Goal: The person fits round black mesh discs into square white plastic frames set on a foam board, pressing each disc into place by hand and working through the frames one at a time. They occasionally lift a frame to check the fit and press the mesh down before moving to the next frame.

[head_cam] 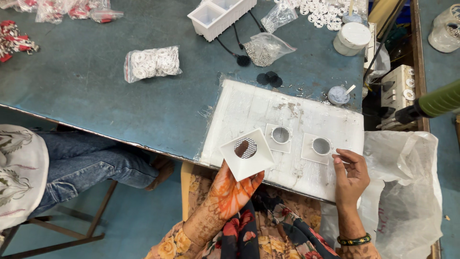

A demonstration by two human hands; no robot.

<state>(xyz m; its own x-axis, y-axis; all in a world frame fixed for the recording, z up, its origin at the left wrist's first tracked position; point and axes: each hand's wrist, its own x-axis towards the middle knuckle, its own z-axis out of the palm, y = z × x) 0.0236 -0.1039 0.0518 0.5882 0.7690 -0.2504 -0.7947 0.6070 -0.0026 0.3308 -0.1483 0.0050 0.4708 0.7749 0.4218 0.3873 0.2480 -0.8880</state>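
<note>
My left hand (233, 192) holds up a white square plastic piece (247, 154) with a round mesh-covered opening, tilted over the near edge of a white work board (239, 110). My right hand (350, 175) hovers at the board's near right edge with finger and thumb pinched together; I cannot tell if something small is between them. It is just beside a second white square piece with a mesh disc (318, 147) lying flat on the board. A third square piece with a raised ring (280, 136) lies between the two.
On the blue-grey table (96, 96) lie a bag of white rings (152, 63), a bag of small metal parts (265, 50), black mesh discs (269, 78), a white divided tray (221, 16), a small glue pot (339, 95) and a white jar (352, 38). Another person in jeans (86, 160) sits left. A plastic bag (407, 192) hangs right.
</note>
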